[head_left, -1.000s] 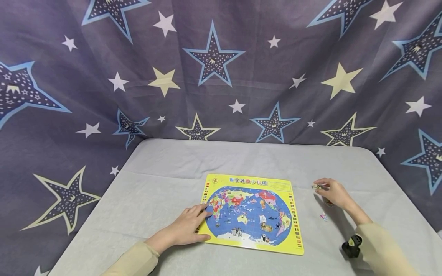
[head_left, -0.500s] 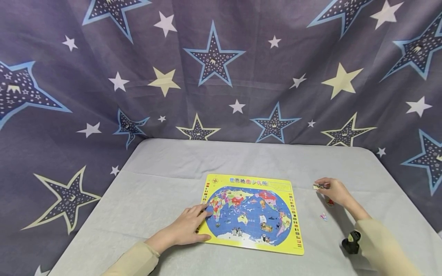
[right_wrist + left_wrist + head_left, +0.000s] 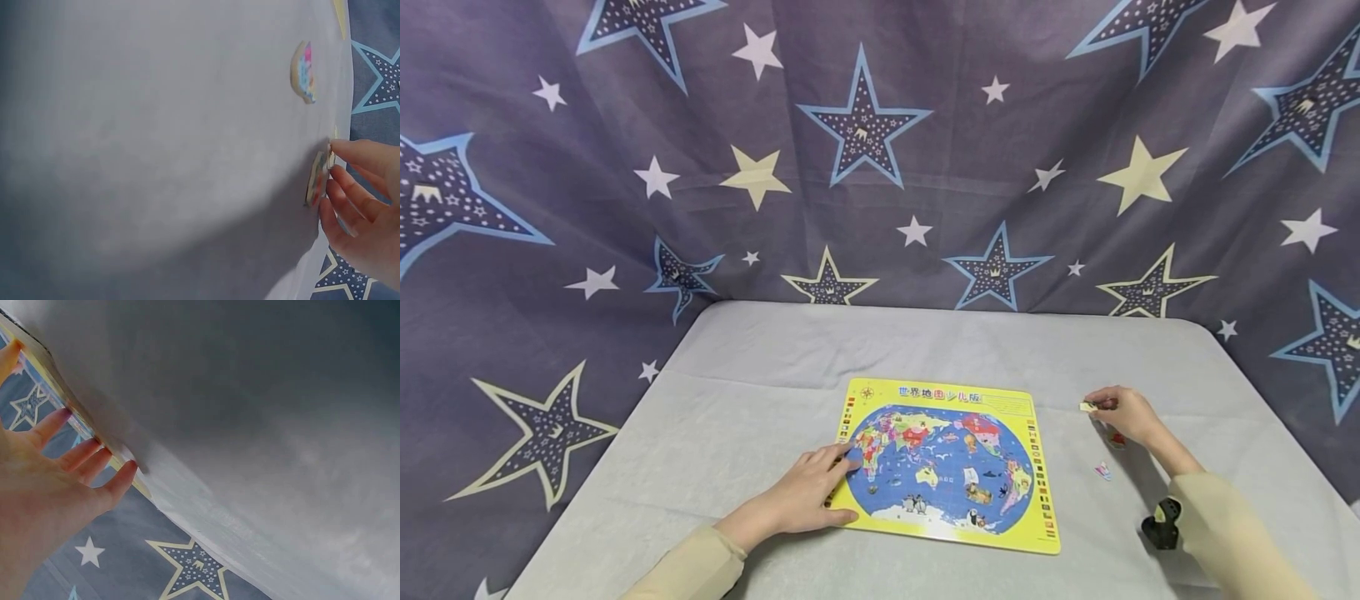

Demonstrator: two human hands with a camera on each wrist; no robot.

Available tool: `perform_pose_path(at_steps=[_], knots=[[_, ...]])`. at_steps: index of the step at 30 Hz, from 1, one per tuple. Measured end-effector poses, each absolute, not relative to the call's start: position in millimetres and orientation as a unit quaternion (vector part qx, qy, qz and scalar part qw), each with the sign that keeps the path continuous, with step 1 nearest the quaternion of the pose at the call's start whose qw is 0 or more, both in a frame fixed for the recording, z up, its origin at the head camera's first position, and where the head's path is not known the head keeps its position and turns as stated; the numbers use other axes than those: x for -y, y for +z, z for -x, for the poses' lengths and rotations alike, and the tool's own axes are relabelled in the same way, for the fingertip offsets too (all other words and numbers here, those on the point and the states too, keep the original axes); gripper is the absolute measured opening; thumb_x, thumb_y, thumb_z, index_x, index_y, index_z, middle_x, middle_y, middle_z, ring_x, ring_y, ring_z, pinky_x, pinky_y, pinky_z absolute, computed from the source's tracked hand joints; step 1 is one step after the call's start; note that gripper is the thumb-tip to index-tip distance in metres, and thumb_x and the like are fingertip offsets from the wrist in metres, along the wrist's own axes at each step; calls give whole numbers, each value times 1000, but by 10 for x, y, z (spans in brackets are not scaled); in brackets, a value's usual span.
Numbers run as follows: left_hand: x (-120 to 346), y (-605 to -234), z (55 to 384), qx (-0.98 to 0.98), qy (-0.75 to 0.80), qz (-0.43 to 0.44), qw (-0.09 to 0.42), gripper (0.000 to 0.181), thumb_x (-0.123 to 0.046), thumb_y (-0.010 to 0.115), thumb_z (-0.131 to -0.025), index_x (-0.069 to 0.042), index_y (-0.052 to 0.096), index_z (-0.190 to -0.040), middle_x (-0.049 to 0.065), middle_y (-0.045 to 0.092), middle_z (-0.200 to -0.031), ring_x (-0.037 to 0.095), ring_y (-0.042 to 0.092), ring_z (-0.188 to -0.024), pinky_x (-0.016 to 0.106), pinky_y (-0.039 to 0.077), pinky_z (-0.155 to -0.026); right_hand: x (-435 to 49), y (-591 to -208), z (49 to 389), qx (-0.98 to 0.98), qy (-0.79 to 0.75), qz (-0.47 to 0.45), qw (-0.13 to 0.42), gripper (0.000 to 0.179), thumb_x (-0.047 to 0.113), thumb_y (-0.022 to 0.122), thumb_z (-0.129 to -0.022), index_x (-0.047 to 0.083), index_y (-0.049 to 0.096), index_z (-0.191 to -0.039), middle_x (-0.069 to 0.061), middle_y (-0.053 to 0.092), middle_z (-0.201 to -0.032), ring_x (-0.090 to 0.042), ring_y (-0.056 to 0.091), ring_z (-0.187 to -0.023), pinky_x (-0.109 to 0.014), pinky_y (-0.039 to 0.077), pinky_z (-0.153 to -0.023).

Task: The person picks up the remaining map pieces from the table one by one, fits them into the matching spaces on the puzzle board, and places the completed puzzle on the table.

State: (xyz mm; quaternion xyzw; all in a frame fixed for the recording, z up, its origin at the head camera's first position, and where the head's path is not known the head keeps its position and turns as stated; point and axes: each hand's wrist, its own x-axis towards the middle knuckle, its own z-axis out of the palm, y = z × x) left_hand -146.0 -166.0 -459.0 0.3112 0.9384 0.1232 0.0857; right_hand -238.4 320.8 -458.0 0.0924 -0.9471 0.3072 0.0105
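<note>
In the head view a yellow-bordered world map puzzle board (image 3: 951, 536) lies flat, its blue oval map filled with coloured lands and animals. My left hand (image 3: 801, 496) rests on its left edge with fingers spread; the left wrist view shows those fingertips (image 3: 128, 469) along the rim. Off the board's right side, my right hand (image 3: 1127, 417) pinches a small pale puzzle piece (image 3: 1087, 407) between thumb and fingers. Under this hand lies a piece with red on it (image 3: 1117, 439). Nearer the front is a pink and blue piece (image 3: 303, 72).
A grey cloth (image 3: 737, 433) covers the table. A black device (image 3: 1162, 525) is worn at my right wrist. Behind and beside the table hangs a dark curtain (image 3: 917, 283) printed with stars.
The pinched piece has turned a little in my right hand, and its pale side now shows. More of the red piece is visible below that hand. My left hand has stayed still.
</note>
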Motion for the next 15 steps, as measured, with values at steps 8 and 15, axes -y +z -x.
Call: perform_pose_path(at_steps=[8,15], knots=[[1661,-4601,1463,-939,120,-310,89,70,-60,49,-79,-13,43,-129,13,28,-140,27,27,-127,46,27,-98,-3194,-4589,2390,949,301,-92,3,22,-1,62,-75,-10,63,-95,-18,59,-85,-18,49,-72,-32,41,-62],[1663,-4607,1463,-939,121,-309,91,70,-61,48,-79,-13,42,-130,12,27,-140,28,27,-127,46,26,-99,-3180,-4584,2404,951,292,-107,-5,23,-2,59,-76,-12,61,-97,-22,56,-88,-25,50,-76,-40,42,-67]])
